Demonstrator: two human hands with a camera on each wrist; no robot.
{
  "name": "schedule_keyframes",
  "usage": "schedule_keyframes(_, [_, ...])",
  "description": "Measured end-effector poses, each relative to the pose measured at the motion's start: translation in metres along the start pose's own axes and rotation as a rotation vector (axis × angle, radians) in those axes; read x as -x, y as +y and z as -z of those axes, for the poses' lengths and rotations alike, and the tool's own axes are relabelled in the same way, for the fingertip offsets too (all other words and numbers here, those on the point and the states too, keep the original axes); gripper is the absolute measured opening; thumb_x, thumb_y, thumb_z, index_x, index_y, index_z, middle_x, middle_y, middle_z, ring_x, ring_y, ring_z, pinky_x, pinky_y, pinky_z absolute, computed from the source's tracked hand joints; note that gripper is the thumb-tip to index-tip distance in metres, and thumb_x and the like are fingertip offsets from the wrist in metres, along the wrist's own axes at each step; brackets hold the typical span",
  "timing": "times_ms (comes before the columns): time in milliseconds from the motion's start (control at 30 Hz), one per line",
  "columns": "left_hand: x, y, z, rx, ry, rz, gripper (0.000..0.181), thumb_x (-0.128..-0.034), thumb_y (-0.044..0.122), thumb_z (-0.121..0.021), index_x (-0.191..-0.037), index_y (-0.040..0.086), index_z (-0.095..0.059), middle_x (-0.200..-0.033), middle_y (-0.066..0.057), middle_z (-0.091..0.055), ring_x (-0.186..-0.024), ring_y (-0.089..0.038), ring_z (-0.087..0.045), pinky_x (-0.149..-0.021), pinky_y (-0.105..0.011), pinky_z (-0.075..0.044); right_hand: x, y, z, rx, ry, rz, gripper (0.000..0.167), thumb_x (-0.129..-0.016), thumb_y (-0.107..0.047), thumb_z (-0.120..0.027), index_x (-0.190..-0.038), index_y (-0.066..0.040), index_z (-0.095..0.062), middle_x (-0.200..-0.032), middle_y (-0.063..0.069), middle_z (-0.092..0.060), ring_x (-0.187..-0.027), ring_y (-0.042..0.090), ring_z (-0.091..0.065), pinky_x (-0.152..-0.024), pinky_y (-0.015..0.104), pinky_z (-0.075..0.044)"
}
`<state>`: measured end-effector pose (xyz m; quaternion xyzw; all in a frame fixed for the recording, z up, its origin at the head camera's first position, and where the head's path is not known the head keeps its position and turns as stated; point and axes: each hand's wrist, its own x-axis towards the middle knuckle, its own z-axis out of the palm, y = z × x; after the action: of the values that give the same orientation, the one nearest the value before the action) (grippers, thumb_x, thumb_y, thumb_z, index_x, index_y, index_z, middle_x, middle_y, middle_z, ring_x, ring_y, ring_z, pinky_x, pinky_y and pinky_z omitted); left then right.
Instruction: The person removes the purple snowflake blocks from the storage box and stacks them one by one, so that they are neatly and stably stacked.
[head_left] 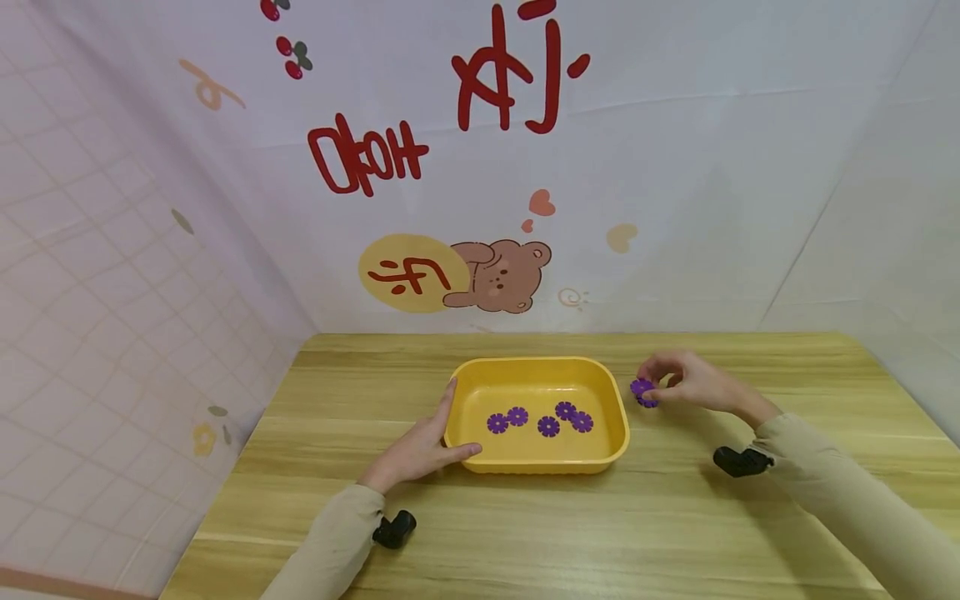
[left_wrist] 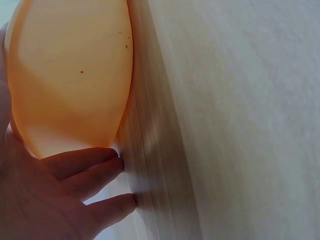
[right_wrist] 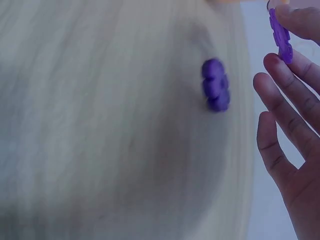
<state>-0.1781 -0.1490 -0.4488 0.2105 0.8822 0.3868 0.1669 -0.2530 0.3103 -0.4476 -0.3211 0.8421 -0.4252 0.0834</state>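
My left hand (head_left: pixel 416 450) holds the left end of a yellow plastic tray (head_left: pixel 536 467). Its thumb lies over the near-left corner, while the fingers (left_wrist: pixel 92 177) stretch along the outer wall, tips near the tabletop. Inside the tray lie several flat purple notched discs (head_left: pixel 548 427), like snowflake building pieces. Right of the tray, my right hand (head_left: pixel 693 383) pinches a purple notched disc (right_wrist: pixel 281 37) between thumb and forefinger, the other fingers loosely spread. Below it, more purple discs (right_wrist: pixel 216 85) lie bunched on the table; the blur hides how many.
The wood-grain table (head_left: pixel 510 533) runs back to a white wall cloth (head_left: pixel 712 208) printed with a bear and red characters. A black wrist device (head_left: pixel 395 529) sits at the left sleeve, another black device (head_left: pixel 742 461) at the right.
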Motion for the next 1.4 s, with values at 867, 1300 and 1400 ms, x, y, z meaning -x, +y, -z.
schedule_keyframes(867, [-0.001,0.000,0.000,-0.008,0.014,0.001,0.109,-0.0884,0.051,-0.065,-0.154,0.015,0.014,-0.105,-0.008,-0.061,-0.077,-0.013,-0.057,-0.082,-0.035,-0.044,0.013,0.034,-0.009,0.087,0.103,0.036,0.026,-0.080,-0.004,-0.079,-0.104,-0.003,-0.067,-0.102,0.007,-0.067,-0.091,0.018,-0.061,-0.081,0.027,-0.047])
schedule_keyframes(1300, [0.000,-0.002,-0.001,-0.011,0.010,0.006,0.109,-0.0883,0.052,-0.065,-0.154,0.016,0.014,-0.104,-0.008,-0.061,-0.078,-0.012,-0.056,-0.085,-0.036,-0.045,0.015,0.037,-0.014,0.140,0.132,0.070,0.029,-0.077,0.000,-0.079,-0.103,-0.003,-0.068,-0.103,0.010,-0.066,-0.092,0.023,-0.058,-0.082,0.027,-0.046])
schedule_keyframes(1400, [0.001,-0.001,-0.001,-0.010,0.009,0.011,0.109,-0.0884,0.052,-0.065,-0.154,0.016,0.014,-0.101,-0.009,-0.061,-0.076,-0.013,-0.057,-0.082,-0.036,-0.045,0.015,0.023,-0.015,0.158,0.142,0.081,0.029,-0.076,0.006,-0.078,-0.102,0.002,-0.067,-0.101,0.015,-0.066,-0.091,0.030,-0.058,-0.081,0.029,-0.046])
